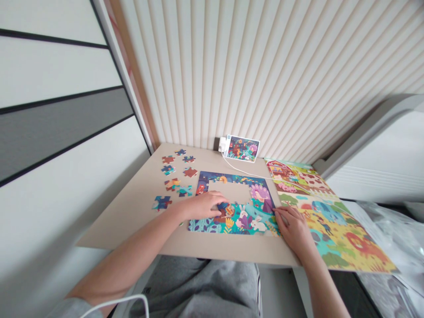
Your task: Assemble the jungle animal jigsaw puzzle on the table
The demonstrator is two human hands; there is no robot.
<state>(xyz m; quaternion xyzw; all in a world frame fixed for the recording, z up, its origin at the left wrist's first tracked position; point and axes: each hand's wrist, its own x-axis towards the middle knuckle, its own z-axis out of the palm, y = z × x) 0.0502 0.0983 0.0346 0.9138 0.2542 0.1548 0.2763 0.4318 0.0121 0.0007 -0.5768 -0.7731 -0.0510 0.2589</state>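
Note:
A partly assembled jigsaw puzzle [245,227] lies on the table, its frame and lower part joined around a bare opening. My left hand [207,205] reaches over its left side. Thumb and fingertips close around a dark blue and brown puzzle piece [222,206] at the opening's lower left edge; the hand hides part of it. At the puzzle's right edge rests my right hand [293,223], fingers stretched out, fingertips touching the border and holding nothing.
Several loose puzzle pieces [190,172] lie on the table's left side. A card with the puzzle's picture [243,149] leans at the back beside a white charger [222,144] and its cable. Two finished-looking picture boards, a farm [294,176] and an animal scene [338,229], lie right.

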